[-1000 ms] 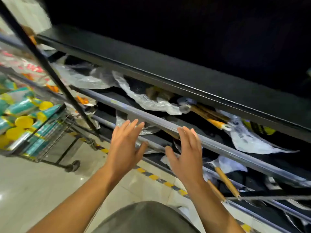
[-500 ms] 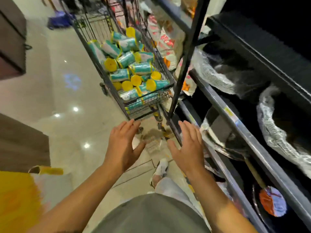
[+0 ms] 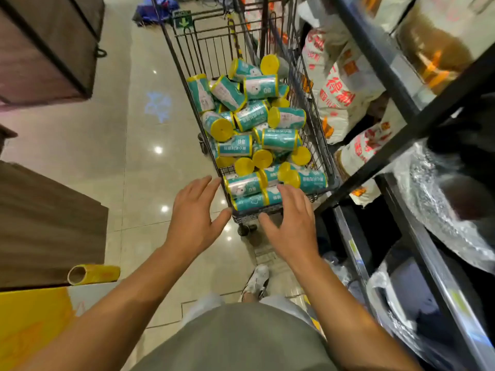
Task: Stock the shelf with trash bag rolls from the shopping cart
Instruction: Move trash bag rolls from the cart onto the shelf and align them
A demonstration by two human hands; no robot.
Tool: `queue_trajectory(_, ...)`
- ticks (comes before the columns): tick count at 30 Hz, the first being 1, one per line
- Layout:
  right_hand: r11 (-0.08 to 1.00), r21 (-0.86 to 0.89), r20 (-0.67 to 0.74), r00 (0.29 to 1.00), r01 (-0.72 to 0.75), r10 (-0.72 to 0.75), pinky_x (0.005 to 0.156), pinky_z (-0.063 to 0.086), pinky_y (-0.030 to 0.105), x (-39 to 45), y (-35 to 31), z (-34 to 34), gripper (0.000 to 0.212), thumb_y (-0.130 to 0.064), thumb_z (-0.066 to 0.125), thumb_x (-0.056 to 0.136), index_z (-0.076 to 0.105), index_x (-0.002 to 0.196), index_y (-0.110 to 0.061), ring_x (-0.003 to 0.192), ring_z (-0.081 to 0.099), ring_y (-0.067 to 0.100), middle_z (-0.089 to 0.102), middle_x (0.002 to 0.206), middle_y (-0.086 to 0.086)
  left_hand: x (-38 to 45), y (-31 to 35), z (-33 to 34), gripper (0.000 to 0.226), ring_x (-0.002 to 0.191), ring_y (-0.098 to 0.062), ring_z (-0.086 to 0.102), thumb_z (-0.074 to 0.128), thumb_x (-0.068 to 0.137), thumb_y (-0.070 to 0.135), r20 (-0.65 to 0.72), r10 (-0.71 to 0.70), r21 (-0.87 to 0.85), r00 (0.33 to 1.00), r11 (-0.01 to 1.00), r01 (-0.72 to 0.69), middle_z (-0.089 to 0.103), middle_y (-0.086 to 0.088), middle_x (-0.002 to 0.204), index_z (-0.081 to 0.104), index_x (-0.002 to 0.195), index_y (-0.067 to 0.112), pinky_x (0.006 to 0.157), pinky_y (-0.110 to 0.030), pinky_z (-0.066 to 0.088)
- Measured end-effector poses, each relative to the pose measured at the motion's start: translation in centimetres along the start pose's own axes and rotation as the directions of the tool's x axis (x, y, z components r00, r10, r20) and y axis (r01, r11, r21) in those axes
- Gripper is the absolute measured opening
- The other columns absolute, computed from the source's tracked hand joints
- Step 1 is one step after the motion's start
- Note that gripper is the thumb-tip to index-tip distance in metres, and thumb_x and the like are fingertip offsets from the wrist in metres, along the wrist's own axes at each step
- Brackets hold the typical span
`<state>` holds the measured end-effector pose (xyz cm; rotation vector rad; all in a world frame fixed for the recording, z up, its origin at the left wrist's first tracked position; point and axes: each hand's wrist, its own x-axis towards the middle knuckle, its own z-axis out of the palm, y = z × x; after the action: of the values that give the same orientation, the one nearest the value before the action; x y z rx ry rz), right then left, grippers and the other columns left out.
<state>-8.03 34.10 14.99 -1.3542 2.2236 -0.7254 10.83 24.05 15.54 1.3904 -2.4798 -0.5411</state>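
Bare hands (image 3: 241, 223) near cylindrical rolls (image 3: 251, 129) in wire cart (image 3: 321, 145).

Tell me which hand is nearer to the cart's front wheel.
Right. The right hand has its thumb just beside the front wheel under the shopping cart; the left hand is open farther to the wheel's left, near the cart's corner.
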Motion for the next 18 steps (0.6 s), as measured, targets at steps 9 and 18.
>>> queue_trajectory(9, 0.997, -0.040, 0.053, 0.996, -0.063, 0.066, 0.121, 0.023, 0.048, 12.7, -0.5, 0.3, 0.071, -0.043, 0.062, 0.092, 0.038, 0.151, -0.013, 0.147, 0.026, 0.029, 0.036, 0.157, 0.007, 15.0, -4.0, -0.7, 0.072, 0.129, -0.038, 0.048, 0.052, 0.085, 0.053, 0.027, -0.029, -0.003, 0.999, 1.000, 0.030, 0.053, -0.017, 0.142, 0.049, 0.143, 0.010, 0.111, -0.049, 0.037)
queue_trajectory(18, 0.940, -0.015, 0.002, 0.940, -0.342, 0.342, 0.118, 0.026, 0.044, 21.4, -1.2, 4.7, 0.073, -0.043, 0.063, 0.089, 0.042, 0.150, -0.010, 0.143, 0.033, 0.031, 0.041, 0.153, 0.011, 29.7, -8.6, 4.2, 0.074, 0.139, -0.032, 0.037, 0.067, 0.092, 0.036, 0.266, -0.199, -0.200, 0.943, 0.946, 0.256, 0.038, -0.018, 0.153, 0.034, 0.150, 0.004, 0.113, -0.036, 0.029)
